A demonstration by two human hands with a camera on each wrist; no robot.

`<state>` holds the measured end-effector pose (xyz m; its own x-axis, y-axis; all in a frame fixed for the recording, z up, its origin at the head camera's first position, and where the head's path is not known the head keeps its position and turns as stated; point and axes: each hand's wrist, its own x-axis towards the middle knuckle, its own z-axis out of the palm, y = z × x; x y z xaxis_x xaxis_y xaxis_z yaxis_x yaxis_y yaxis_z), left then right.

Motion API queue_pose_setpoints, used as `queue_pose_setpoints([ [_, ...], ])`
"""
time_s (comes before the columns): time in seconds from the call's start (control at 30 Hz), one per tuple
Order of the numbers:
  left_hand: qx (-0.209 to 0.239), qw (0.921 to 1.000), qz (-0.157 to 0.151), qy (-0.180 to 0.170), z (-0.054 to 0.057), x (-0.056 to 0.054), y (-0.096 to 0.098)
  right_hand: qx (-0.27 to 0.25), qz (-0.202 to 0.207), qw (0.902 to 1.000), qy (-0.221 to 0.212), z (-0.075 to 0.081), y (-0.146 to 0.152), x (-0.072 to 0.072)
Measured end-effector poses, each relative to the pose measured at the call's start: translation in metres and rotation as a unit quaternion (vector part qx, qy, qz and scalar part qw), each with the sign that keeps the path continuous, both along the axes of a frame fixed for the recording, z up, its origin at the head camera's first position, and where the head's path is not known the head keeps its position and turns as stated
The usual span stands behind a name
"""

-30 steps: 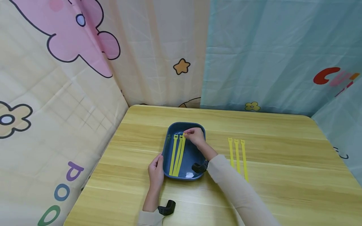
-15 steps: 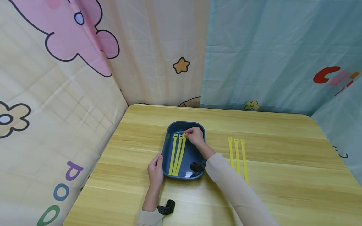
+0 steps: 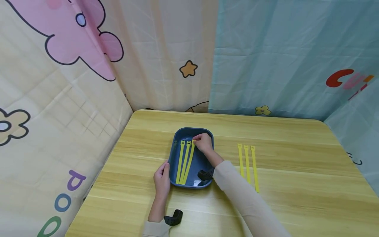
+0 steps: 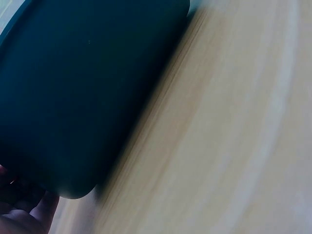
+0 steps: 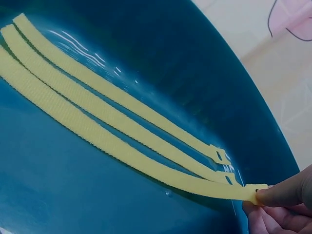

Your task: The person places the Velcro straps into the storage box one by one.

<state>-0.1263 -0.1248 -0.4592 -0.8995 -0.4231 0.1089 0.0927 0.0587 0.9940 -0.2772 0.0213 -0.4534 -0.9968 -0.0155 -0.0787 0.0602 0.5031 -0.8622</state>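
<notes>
A dark blue tray (image 3: pixel 204 164) with rounded corners sits on the table in the head view. My left hand (image 3: pixel 162 180) grips its left side, thumb up at the rim; in the left wrist view those fingers (image 4: pixel 29 214) show under one corner of the tray. Over the tray's far end, my right hand (image 3: pixel 204 144) pinches the slotted end of a yellow hook-and-loop cable tie (image 5: pixel 102 136) between thumb and fingers. The tie's other end trails on the tray floor. Two more yellow ties (image 5: pixel 126 102) lie beside it, slotted ends the same way.
Three further yellow ties (image 3: pixel 247 161) lie side by side on the wooden table (image 3: pixel 296 164), right of the tray and partly behind my right sleeve (image 3: pixel 245 194). Printed curtains (image 3: pixel 165 65) hang behind and to the left of the table.
The pinched tie has shifted slightly right, so its gap from the neighbouring tie is a little wider. Both hands keep their holds, and the head view has drifted slightly.
</notes>
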Motion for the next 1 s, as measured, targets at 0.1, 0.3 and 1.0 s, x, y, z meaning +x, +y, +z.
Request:
queue_pose_setpoints([
  [0.1, 0.009, 0.9999, -0.001, 0.006, -0.010, -0.004, -0.002, 0.005, 0.001, 1.0000, 0.004, -0.001, 0.000, 0.000],
  [0.3, 0.005, 0.9998, 0.011, 0.014, -0.026, -0.011, -0.004, 0.016, 0.004, 0.9997, 0.016, 0.000, 0.001, 0.000],
  [1.0, 0.009, 0.9999, 0.000, 0.004, -0.012, -0.004, -0.003, -0.088, -0.034, 0.9890, 0.114, 0.003, 0.001, 0.004],
])
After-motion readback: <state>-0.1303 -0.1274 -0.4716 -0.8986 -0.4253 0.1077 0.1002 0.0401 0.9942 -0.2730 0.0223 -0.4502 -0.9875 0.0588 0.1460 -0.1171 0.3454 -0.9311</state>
